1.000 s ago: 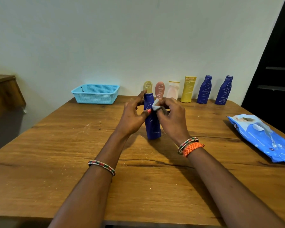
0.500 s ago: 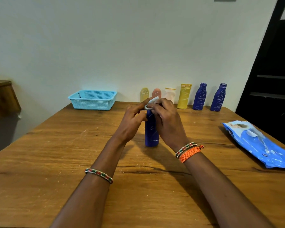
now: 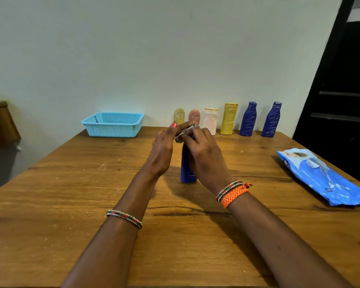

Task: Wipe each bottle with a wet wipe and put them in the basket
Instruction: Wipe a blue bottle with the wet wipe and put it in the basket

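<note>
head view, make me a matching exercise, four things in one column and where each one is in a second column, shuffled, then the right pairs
Things
1. basket
2. wet wipe pack
3. blue bottle being wiped
4. yellow bottle

Places
A. upright in the middle of the table, between the two hands
B. lying flat near the table's right edge
C. in the row of bottles along the wall, just left of two blue ones
D. at the back left of the table, left of the bottle row

Pairs: 1-D, 2-B, 3-A, 4-C
</note>
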